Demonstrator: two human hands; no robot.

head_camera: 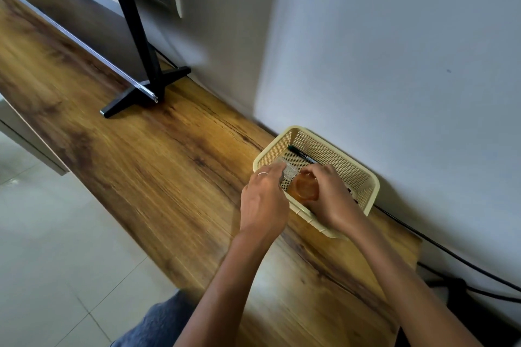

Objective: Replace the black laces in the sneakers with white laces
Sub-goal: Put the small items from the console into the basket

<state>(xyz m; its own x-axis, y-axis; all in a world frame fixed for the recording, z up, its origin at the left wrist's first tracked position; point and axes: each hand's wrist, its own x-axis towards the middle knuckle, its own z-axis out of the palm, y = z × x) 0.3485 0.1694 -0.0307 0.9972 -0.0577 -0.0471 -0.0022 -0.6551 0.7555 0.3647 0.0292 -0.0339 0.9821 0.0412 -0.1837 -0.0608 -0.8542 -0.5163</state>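
Wooden shelf (158, 166) | basket (363, 177) against wall | right hand (332, 200) grips amber jar (304, 187)

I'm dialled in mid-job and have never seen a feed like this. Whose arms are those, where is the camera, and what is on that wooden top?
There is no machine here: those are a person's two bare arms. The single picture comes from a wide-angle camera on their head, looking forward and down, so the edges bend.

Both hands reach into a cream plastic basket standing on a long wooden shelf against the wall. The right hand grips a round amber, see-through object; what it is, I cannot tell. The left hand, wearing a ring, touches a small clear packet in the basket. A dark pen-like item lies along the basket's far side.

Further left stands a screen on a black foot. No sneakers or laces are in view.
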